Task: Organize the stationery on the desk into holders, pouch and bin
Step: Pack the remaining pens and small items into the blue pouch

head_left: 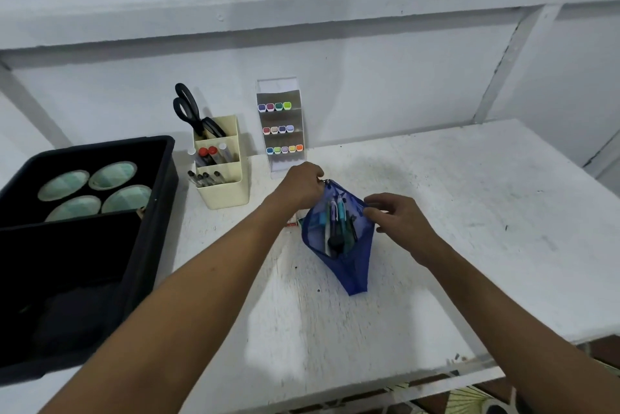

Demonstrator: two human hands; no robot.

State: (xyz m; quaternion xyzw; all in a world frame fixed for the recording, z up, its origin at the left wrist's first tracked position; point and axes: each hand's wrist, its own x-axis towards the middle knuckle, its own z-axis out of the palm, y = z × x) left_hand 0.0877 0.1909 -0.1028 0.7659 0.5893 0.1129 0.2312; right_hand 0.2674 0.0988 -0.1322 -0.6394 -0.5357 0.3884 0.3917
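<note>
A blue mesh pouch (pixel 349 266) is held up over the middle of the white desk (pixel 453 212), its mouth gaping. Several pens (pixel 337 222) stand inside it. My left hand (pixel 302 183) pinches the zipper pull at the pouch's far end. My right hand (pixel 397 217) grips the pouch's right rim with thumb and fingers. A cream desk holder (pixel 223 175) behind and to the left carries black scissors (pixel 191 111), markers and pens. A clear tiered stand (pixel 281 126) at the wall shows rows of coloured marker caps.
A black bin (pixel 84 239) fills the left side, with round green-topped tins (pixel 97 190) in its far half. A small flat item (pixel 293 221) lies on the desk just behind the pouch, mostly hidden. The desk's front edge runs along the bottom right.
</note>
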